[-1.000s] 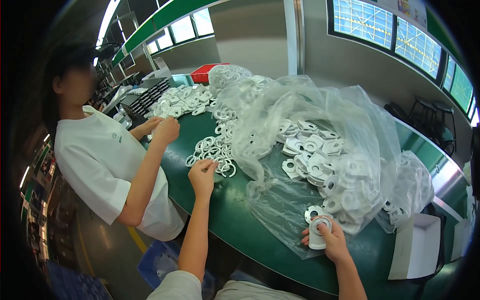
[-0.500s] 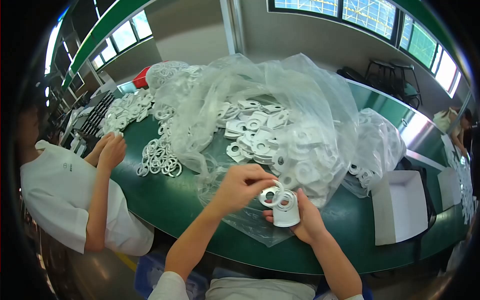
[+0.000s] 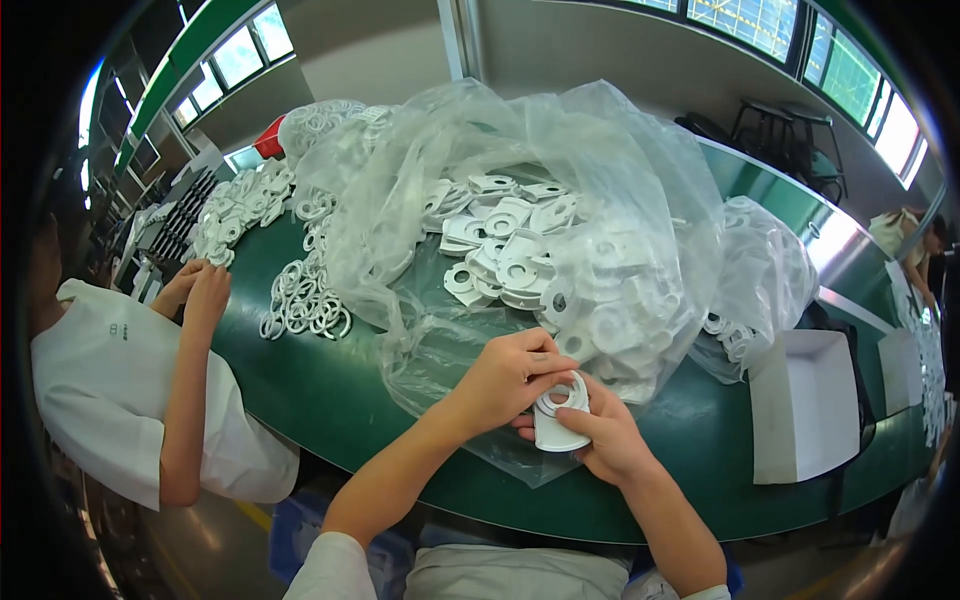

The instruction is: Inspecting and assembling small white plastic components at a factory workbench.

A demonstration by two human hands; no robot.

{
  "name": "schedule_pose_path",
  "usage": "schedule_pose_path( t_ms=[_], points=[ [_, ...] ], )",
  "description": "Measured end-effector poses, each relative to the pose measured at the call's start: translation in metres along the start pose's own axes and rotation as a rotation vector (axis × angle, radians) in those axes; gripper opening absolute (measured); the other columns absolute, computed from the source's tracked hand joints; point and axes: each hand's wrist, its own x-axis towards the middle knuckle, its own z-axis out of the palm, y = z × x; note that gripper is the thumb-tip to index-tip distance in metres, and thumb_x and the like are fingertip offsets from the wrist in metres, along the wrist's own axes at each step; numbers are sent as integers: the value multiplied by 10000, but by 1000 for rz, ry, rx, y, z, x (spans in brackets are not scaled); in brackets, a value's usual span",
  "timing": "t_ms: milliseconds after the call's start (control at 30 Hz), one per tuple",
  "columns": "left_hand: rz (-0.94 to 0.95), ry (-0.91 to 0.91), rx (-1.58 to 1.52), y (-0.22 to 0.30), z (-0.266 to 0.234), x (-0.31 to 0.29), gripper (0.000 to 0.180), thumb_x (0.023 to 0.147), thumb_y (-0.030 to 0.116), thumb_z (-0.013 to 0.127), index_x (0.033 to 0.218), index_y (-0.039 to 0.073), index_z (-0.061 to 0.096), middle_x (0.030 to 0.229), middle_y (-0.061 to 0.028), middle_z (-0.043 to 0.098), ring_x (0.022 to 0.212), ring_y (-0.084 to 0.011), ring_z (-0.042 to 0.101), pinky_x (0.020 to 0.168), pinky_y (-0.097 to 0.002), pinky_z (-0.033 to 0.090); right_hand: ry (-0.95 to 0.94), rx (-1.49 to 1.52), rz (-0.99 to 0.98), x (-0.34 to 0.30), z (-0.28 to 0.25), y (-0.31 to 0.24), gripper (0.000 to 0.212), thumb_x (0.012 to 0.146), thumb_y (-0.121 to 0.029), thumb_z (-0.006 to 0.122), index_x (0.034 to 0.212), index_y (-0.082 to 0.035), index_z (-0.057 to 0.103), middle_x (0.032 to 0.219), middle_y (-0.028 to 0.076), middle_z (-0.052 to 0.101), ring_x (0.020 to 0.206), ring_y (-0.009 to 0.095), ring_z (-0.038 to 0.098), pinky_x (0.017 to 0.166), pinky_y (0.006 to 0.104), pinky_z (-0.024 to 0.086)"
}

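Observation:
My right hand (image 3: 612,428) grips a white plastic plate (image 3: 560,436) that has a rounded top and a round hole, its thumb lying over the plate's face. At the plate's upper end my left hand (image 3: 508,385) pinches a white plastic ring (image 3: 556,394), which lies against the hole; its fingertips partly cover the ring. Just beyond both hands, many similar white plates (image 3: 520,270) are heaped in a large clear plastic bag (image 3: 400,215). Left of the bag, loose white rings (image 3: 305,305) lie in a pile on the green table (image 3: 330,400).
A co-worker in a white shirt (image 3: 120,380) sits at the left, hands by another heap of white parts (image 3: 240,205). On the right are a smaller clear bag (image 3: 760,270) of rings and an open white box (image 3: 805,405). Stools (image 3: 790,140) stand beyond the table.
My left hand has brought the ring down onto the plate's hole. My right thumb has moved across the plate's face. The view has shifted slightly.

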Motion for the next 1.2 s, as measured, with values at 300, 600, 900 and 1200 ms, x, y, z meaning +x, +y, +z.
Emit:
schedule_pose_path(
  t_ms=[300,600,900,1200],
  points=[
    [-332,-43,-445,0,-11,-6,189,862,28,614,1039,-16,664,870,-41,626,728,-93,603,645,-239,482,-71,-42,-176,-5,1,-5,680,863,99,418,1471,-46,149,1288,269,472,1049,429,597,932,511,499],
    [-356,-121,-553,1,-17,-8,259,834,57,657,1090,12,664,924,-55,669,786,-83,604,704,-233,485,-119,47,-180,-6,0,-8,744,862,101,402,1497,-95,67,1388,267,365,1131,468,533,957,549,467],
    [-399,-66,-699,3,-8,-10,224,840,22,654,1060,-17,662,976,-56,646,849,-104,602,744,-240,476,-123,-121,-295,-8,-1,-8,792,838,136,423,1498,-98,53,1337,226,434,1147,397,545,977,530,461],
    [-402,105,-679,8,3,-12,161,853,26,651,996,-42,677,880,-54,622,813,-109,601,722,-237,476,95,-648,-519,0,-9,-1,538,867,68,489,1379,-10,345,1190,113,559,942,218,643,837,329,516]
  ],
)
